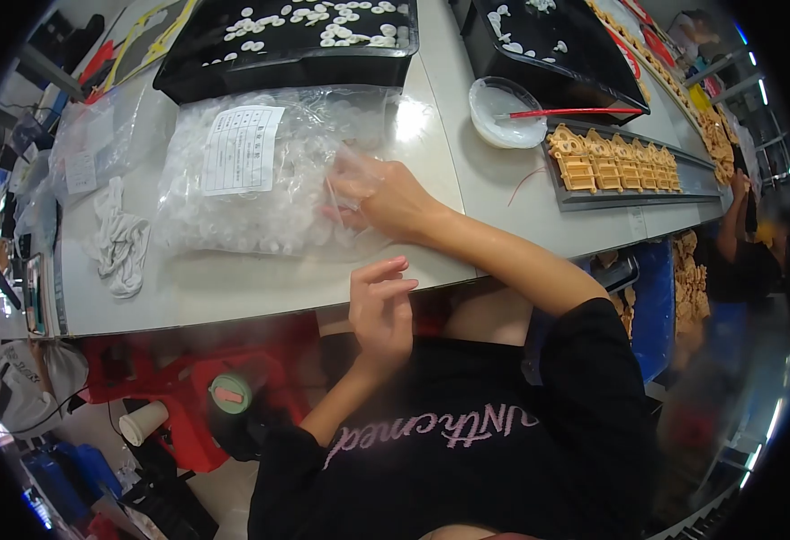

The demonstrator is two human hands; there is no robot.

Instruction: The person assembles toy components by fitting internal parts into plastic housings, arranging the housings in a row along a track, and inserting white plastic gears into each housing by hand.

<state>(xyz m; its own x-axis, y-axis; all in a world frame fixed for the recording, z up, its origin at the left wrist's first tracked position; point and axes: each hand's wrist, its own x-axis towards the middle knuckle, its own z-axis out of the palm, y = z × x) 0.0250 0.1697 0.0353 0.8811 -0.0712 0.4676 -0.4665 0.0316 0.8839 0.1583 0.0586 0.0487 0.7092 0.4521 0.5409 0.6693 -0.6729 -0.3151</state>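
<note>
Well, the right hand [395,198] reaches inside the bag [273,202] (grip unclear). Bare tabletop [433,160] edges its right; nearside, the left hand [381,310] hangs empty.

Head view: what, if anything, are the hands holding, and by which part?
Left hand: nothing visible. Right hand: fingers inside the clear plastic bag of small whitish pieces; any grip there cannot be told.

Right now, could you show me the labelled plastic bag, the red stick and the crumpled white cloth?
Plastic bag [278,206]: head view, clear plastic near its middle.
Red stick [570,112]: head view, middle of its length.
White cloth [123,241]: head view, middle of its folds.
</note>
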